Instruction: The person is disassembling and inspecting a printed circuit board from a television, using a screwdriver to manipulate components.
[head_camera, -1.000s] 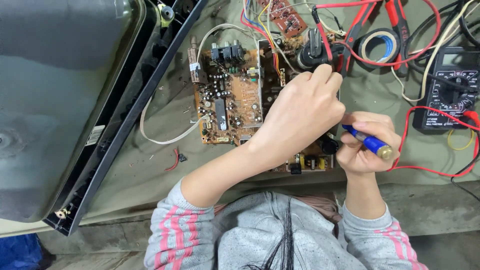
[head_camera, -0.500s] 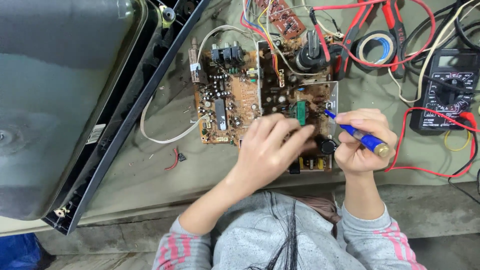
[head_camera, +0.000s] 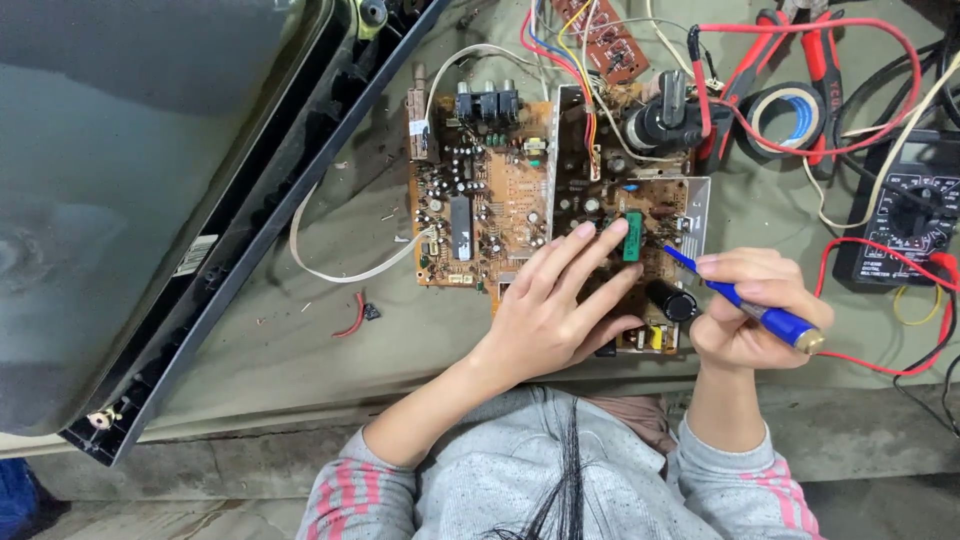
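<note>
The brown circuit board, lying mid-scene on the cloth-covered bench, is best steadied by the released, flat left hand beside the green component while the blue-handled tool, grasped penlike in the right hand, is kept lightly angled.

Circuit board: matt brown laminate, studded with shiny metal and plastic parts. Tool in right hand: glossy blue plastic. Screen glass: smooth, dusty, dark plastic frame. Table cover: matt olive cloth. Sleeves: soft grey knit.
</note>
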